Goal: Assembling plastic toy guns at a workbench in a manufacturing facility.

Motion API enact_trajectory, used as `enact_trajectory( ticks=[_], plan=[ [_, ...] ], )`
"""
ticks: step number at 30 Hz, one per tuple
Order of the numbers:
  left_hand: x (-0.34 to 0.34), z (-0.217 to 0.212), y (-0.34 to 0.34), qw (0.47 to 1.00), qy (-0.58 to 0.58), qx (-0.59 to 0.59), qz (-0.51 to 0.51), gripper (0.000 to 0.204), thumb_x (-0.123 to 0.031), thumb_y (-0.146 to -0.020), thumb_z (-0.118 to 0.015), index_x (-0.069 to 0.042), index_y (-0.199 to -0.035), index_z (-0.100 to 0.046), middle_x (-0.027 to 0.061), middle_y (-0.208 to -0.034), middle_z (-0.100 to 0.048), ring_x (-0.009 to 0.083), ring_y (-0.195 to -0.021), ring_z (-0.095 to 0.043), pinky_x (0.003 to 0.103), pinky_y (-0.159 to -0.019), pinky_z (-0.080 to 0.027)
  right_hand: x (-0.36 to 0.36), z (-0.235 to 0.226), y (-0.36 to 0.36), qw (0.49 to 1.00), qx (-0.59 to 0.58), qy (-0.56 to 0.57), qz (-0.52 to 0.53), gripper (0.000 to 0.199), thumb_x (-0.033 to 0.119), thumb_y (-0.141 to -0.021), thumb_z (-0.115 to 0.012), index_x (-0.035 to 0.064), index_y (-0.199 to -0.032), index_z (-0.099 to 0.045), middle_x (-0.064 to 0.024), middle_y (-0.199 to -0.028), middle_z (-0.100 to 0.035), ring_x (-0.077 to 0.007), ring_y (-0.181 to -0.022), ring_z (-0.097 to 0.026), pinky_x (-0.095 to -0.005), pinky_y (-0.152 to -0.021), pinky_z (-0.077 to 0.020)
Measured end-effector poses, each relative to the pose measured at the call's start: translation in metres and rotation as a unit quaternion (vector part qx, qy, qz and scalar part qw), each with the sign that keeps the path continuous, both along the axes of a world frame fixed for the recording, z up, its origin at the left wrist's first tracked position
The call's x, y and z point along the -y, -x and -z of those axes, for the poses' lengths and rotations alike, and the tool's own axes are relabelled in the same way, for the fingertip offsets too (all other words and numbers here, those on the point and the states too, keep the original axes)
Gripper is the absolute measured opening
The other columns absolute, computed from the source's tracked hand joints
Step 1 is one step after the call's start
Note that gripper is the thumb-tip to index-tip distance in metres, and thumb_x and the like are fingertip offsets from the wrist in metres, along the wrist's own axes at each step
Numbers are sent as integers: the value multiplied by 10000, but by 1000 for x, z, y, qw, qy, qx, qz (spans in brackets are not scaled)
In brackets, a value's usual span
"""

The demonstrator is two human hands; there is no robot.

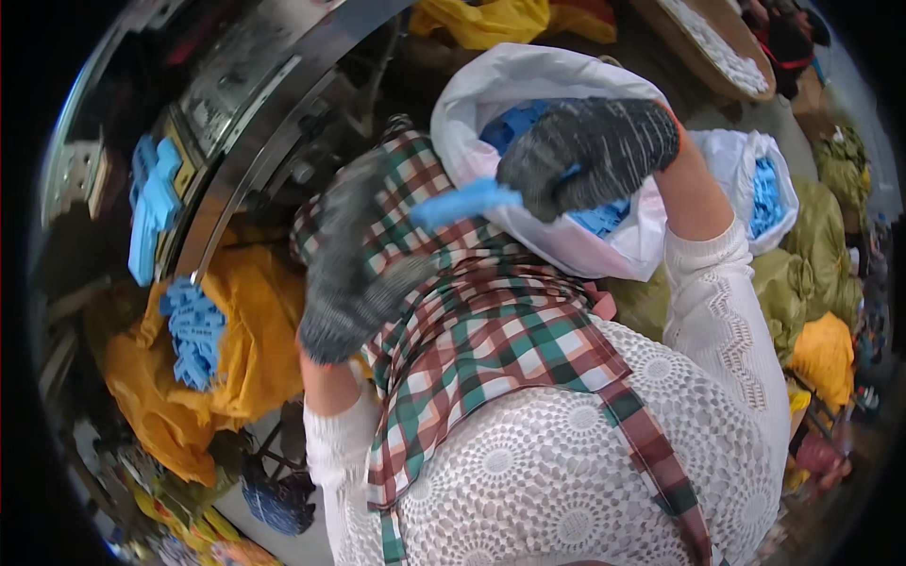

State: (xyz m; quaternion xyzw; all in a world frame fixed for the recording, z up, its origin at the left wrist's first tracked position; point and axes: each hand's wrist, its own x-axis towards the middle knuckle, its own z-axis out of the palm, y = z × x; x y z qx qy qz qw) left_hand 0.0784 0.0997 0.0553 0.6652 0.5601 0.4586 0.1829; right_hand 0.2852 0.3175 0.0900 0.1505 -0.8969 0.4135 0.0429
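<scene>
My right hand (595,156), in a dark grey knitted glove with an orange cuff, is closed on a blue plastic piece (467,201). The piece is smeared by motion and sticks out toward my left hand. Beneath the right hand is an upright white sack (462,104) with many similar blue pieces inside. My left hand (349,264), gloved the same way and somewhat blurred, hovers by my checked apron (500,330). Its thumb is spread from the fingers and nothing shows in it; a gap separates it from the blue piece.
At the left, blue pieces (154,208) rest at the edge of a metal machine (255,123). Below them an orange-yellow sack (255,330) holds more. A smaller white sack (785,212) of blue pieces stands at right, beside olive sacks (816,245).
</scene>
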Motion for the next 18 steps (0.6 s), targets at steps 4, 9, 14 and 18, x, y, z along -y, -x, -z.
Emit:
enact_trajectory(
  ticks=[4,9,14,18],
  plan=[
    [-2,1,2,941,183,285,-17,337,-152,-799,-706,9,-1080,-616,66,-966,-654,124,-872,-604,267,-764,-499,17,-15,43,995,36,-58,-72,262,89,-789,-711,70,-1045,-655,-66,-1002,-659,-178,-923,-624,-309,-825,-491],
    [27,20,36,739,76,620,-253,386,-338,-832,-661,-60,-1083,-569,103,-979,-619,261,-893,-634,401,-695,-571,39,-26,62,949,-136,-58,280,523,104,-714,-739,79,-1207,-569,-85,-1163,-607,-180,-1002,-609,-277,-853,-487],
    [28,4,32,736,51,644,-202,393,-383,-856,-627,-50,-1058,-584,89,-994,-610,220,-869,-616,354,-688,-566,73,15,93,951,-154,-175,202,374,81,-706,-729,62,-1060,-611,-102,-1113,-603,-299,-1001,-567,-359,-863,-466],
    [32,-3,65,840,-192,417,-289,361,-314,-914,-556,-7,-1102,-567,111,-1022,-619,213,-916,-611,308,-800,-514,72,-15,112,970,-106,23,218,358,64,-662,-755,48,-997,-630,-111,-1087,-616,-248,-985,-592,-363,-862,-466]
  ],
)
